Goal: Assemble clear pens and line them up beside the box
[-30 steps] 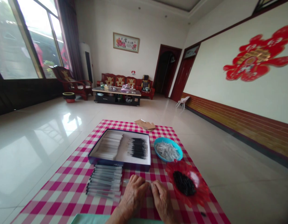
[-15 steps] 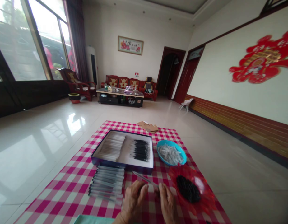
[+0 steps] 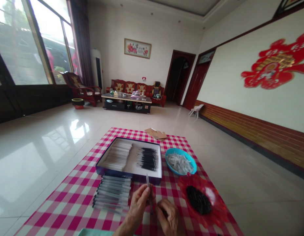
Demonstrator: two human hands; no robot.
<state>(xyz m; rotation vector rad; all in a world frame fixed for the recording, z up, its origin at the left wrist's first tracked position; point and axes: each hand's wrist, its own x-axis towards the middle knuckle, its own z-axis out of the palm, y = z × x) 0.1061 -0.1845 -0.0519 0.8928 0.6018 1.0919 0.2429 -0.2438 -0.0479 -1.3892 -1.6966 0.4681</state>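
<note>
My left hand (image 3: 138,206) pinches a thin pen barrel (image 3: 148,183) upright; my right hand (image 3: 168,218) curls just beside it, near the red dish (image 3: 216,209) of black parts (image 3: 198,200), and I cannot tell if it grips anything.

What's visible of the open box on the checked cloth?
A shallow, lidless rectangular box, apparently cardboard, dark blue outside and white inside, lies flat on the pink-and-white checked cloth. Inside, pale slim tubes lie bunched on the left and black-tipped tubes on the right, with bare white floor between them. More clear tubes lie just beyond its near wall.
</note>
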